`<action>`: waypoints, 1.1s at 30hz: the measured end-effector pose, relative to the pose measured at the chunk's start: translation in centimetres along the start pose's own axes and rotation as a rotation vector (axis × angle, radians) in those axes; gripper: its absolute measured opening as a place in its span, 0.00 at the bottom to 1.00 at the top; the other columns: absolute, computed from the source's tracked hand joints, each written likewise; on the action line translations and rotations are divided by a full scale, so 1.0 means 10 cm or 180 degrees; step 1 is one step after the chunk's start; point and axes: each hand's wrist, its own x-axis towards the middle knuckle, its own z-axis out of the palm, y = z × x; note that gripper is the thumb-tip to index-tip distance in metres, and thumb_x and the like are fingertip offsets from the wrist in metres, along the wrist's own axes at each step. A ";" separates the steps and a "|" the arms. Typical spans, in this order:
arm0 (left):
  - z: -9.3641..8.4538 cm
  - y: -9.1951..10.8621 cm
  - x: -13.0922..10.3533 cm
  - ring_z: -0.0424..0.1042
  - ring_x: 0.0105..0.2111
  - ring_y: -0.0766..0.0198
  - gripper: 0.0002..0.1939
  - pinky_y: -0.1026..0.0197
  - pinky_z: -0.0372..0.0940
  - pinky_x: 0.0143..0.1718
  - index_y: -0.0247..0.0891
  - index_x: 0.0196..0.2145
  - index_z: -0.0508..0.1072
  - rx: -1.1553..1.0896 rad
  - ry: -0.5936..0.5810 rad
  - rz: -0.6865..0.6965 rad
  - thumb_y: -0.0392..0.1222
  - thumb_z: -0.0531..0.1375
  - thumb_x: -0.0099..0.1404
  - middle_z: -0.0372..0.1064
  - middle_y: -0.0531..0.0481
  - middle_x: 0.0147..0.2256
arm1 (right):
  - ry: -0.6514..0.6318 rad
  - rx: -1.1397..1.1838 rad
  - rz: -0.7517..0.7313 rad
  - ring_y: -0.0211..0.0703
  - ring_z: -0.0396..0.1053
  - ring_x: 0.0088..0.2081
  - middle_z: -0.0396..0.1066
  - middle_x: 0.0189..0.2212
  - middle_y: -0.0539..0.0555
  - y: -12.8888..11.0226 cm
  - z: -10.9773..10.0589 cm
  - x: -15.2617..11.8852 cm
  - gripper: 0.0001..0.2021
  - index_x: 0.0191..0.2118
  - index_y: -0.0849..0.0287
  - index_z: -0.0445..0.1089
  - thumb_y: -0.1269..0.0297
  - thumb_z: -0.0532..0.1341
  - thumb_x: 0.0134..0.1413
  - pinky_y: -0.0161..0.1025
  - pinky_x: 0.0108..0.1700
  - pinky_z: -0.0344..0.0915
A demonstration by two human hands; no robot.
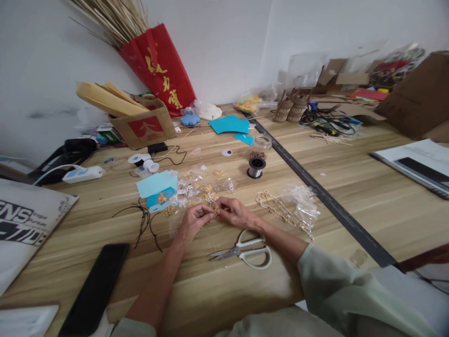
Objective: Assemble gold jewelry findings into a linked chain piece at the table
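My left hand (pixel 195 219) and my right hand (pixel 231 211) meet over the wooden table, fingertips almost touching. Both pinch a small gold ring-like piece (pixel 215 212); its exact kind is too small to make out. Just beyond my fingers lie several small clear bags of gold and silver jewellery findings (pixel 206 189). Scissors with pale handles (pixel 242 250) lie below my right wrist, blades pointing left. Right of my right hand, gold and silver chains (pixel 280 210) rest beside a crumpled clear bag (pixel 303 206). A spool of silver wire (pixel 256 167) stands farther back.
Black cords (pixel 143 222) and blue cards (pixel 157 185) lie at left, near a black phone (pixel 96 285). A glass jar (pixel 261 145) stands behind the spool. A dark strip (pixel 315 187) crosses the table. A cardboard box (pixel 143 124) and red bag (pixel 161 70) stand at the back left.
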 end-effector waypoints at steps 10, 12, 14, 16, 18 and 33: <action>-0.01 0.01 -0.01 0.66 0.22 0.69 0.06 0.67 0.60 0.24 0.34 0.26 0.74 0.0176 0.0103 0.0155 0.38 0.65 0.49 0.70 0.53 0.22 | 0.0127 -0.0274 -0.0181 0.34 0.60 0.27 0.64 0.26 0.49 0.02 0.02 0.00 0.03 0.34 0.61 0.64 0.69 0.55 0.55 0.30 0.29 0.57; -0.01 0.03 -0.01 0.66 0.22 0.69 0.07 0.67 0.60 0.24 0.34 0.26 0.74 0.0133 0.0134 0.0113 0.39 0.65 0.49 0.70 0.52 0.22 | 0.0204 -0.0353 -0.0295 0.36 0.61 0.29 0.65 0.28 0.50 0.03 0.03 0.00 0.03 0.34 0.61 0.64 0.69 0.54 0.56 0.31 0.30 0.58; -0.01 0.04 -0.02 0.66 0.22 0.69 0.07 0.67 0.61 0.25 0.35 0.26 0.73 0.0057 0.0161 0.0057 0.39 0.65 0.48 0.70 0.53 0.22 | 0.0292 -0.0438 -0.0408 0.37 0.62 0.30 0.66 0.30 0.52 0.05 0.05 -0.01 0.03 0.35 0.61 0.64 0.69 0.54 0.56 0.32 0.31 0.59; -0.01 0.04 -0.01 0.66 0.22 0.68 0.08 0.66 0.62 0.25 0.35 0.27 0.73 -0.0020 0.0185 0.0022 0.40 0.65 0.49 0.69 0.53 0.21 | 0.0355 -0.0476 -0.0475 0.38 0.63 0.31 0.66 0.30 0.52 0.06 0.06 -0.01 0.03 0.35 0.60 0.64 0.70 0.54 0.57 0.33 0.32 0.59; 0.00 0.03 -0.01 0.67 0.22 0.68 0.08 0.66 0.62 0.26 0.35 0.27 0.73 -0.0078 0.0202 0.0005 0.40 0.66 0.48 0.69 0.53 0.20 | 0.0385 -0.0441 -0.0485 0.38 0.64 0.31 0.66 0.31 0.53 0.07 0.07 -0.01 0.03 0.35 0.60 0.64 0.69 0.54 0.57 0.33 0.32 0.60; 0.14 -0.07 0.03 0.71 0.32 0.65 0.11 0.64 0.65 0.35 0.35 0.31 0.69 -0.0084 0.0393 0.0266 0.36 0.65 0.48 0.71 0.50 0.30 | 0.0521 0.0430 0.0135 0.34 0.62 0.26 0.65 0.26 0.49 0.00 0.10 0.01 0.04 0.32 0.61 0.64 0.66 0.57 0.52 0.30 0.27 0.60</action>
